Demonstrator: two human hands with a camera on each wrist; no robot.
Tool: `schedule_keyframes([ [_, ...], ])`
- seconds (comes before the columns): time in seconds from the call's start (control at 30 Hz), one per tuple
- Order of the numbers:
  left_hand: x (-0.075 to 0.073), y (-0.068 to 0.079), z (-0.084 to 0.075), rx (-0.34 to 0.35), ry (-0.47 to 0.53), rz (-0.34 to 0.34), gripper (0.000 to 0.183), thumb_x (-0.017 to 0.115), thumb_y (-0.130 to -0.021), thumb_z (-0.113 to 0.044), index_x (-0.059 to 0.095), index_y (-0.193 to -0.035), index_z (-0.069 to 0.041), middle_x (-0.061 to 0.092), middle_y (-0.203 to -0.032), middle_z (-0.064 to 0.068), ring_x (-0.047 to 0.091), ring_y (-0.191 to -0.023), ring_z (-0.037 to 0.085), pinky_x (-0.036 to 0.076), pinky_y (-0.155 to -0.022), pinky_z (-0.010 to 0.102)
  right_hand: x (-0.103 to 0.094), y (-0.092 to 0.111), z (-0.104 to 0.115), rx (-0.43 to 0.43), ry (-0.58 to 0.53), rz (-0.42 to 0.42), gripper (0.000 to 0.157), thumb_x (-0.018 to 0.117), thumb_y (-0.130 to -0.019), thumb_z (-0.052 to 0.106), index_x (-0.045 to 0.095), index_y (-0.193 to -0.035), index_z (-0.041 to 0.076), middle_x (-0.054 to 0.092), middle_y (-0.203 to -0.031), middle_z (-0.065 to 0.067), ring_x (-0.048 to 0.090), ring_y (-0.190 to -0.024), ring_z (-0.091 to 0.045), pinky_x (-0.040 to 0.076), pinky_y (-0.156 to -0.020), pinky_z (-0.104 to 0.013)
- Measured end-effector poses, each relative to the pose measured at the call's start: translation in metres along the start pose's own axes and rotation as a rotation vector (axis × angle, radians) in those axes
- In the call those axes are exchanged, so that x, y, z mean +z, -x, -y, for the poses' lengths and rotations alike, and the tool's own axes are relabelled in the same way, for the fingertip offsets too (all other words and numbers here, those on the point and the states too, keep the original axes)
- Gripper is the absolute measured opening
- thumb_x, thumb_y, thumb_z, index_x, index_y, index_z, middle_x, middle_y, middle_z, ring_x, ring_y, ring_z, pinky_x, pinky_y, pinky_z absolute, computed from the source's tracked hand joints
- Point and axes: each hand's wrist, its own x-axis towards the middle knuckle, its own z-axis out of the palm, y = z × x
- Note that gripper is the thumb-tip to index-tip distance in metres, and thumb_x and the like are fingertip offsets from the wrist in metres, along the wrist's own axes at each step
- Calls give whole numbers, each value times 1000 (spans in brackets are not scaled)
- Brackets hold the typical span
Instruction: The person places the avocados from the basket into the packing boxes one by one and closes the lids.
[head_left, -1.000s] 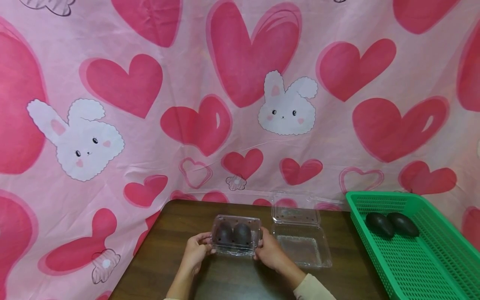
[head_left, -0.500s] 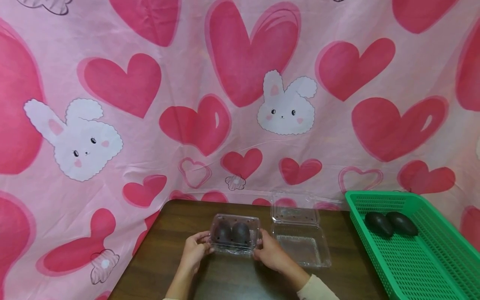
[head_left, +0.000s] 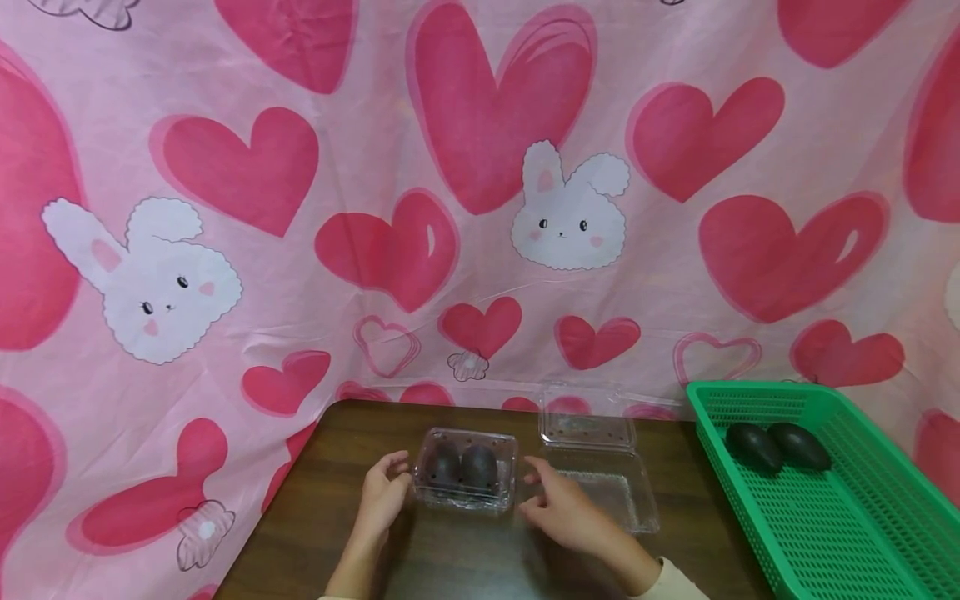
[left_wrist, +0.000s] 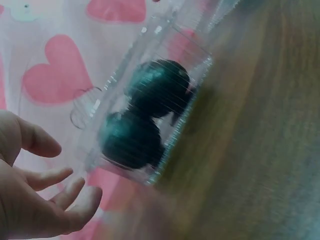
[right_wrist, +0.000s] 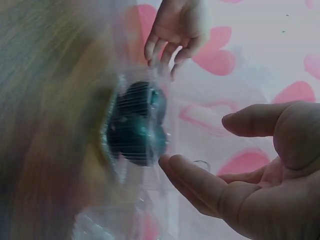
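Note:
A clear plastic clamshell box point(head_left: 507, 483) with its lid down stands on the wooden table. Inside it lie two dark, egg-shaped fruits point(head_left: 477, 468) that look like avocados, side by side. My left hand point(head_left: 384, 493) is just off the box's left side, its fingers relaxed and holding nothing. On the other side my right hand point(head_left: 564, 507) is spread, thumb apart from the fingers, with a gap between it and the box. In the left wrist view both fruits point(left_wrist: 131, 141) show dark through the ribbed plastic, beyond the fingertips point(left_wrist: 92, 197).
A second clamshell point(head_left: 637, 492), lid raised, sits to the right behind my right hand. Farther right is a green plastic basket point(head_left: 738, 521) holding two more dark fruits point(head_left: 798, 446). A pink heart-patterned cloth point(head_left: 480, 250) hangs behind the table point(head_left: 360, 425).
Both hands have let go of the filled clamshell and drawn apart, the left to the left and the right to the right. The box stays in place on the table.

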Motion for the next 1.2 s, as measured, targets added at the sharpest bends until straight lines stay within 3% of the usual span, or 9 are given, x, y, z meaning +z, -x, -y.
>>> schedule_keyframes([
  [0.17, 3, 2, -17, 99, -89, -44, 39, 62, -92, 3, 62, -130, 9, 62, -123, 30, 63, -109, 36, 52, -84, 31, -18, 16, 7, -58, 17, -27, 66, 77, -88, 8, 45, -144, -8, 64, -125, -24, 73, -96, -30, 58, -73, -20],
  [0.33, 8, 6, -35, 154, -120, -36, 37, 65, -94, -2, 63, -131, 3, 65, -125, 25, 66, -108, 32, 54, -86, 30, -39, 30, 16, -38, 40, -55, 64, 79, -89, 13, 48, -143, -2, 64, -128, -20, 71, -104, -36, 61, -80, -25],
  [0.57, 21, 13, -57, 228, -67, 52, 41, 66, -93, -2, 61, -133, 4, 66, -127, 26, 70, -107, 32, 56, -82, 24, -70, 47, 17, 13, 117, -136, 63, 81, -89, 18, 51, -143, 6, 64, -133, -15, 69, -112, -31, 62, -89, -40],
  [0.83, 44, 23, -74, 289, -37, 184, 43, 68, -92, 0, 60, -134, 3, 65, -124, 25, 74, -103, 32, 60, -82, 29, -102, 65, 7, -50, 208, -243, 61, 80, -90, 19, 51, -143, 7, 65, -132, -10, 68, -115, -28, 61, -91, -41],
  [0.97, 55, 25, -78, 315, -85, 242, 43, 70, -93, -7, 60, -134, 2, 65, -124, 25, 74, -103, 32, 62, -81, 32, -117, 75, -1, -58, 242, -281, 61, 78, -93, 22, 50, -144, 9, 65, -133, -10, 67, -117, -30, 62, -90, -40],
  [1.07, 64, 28, -79, 314, -138, 302, 44, 71, -95, -12, 59, -135, 1, 65, -125, 25, 74, -101, 29, 61, -78, 30, -127, 82, -9, -99, 298, -323, 59, 78, -93, 23, 50, -144, 9, 63, -135, -9, 66, -117, -27, 61, -91, -28],
  [1.2, 78, 27, -76, 291, -144, 397, 47, 71, -96, -14, 57, -137, 5, 66, -123, 26, 75, -93, 30, 61, -71, 29, -139, 91, -19, -139, 353, -375, 59, 78, -93, 20, 50, -144, 10, 61, -138, -10, 62, -119, -6, 47, -92, -4],
])
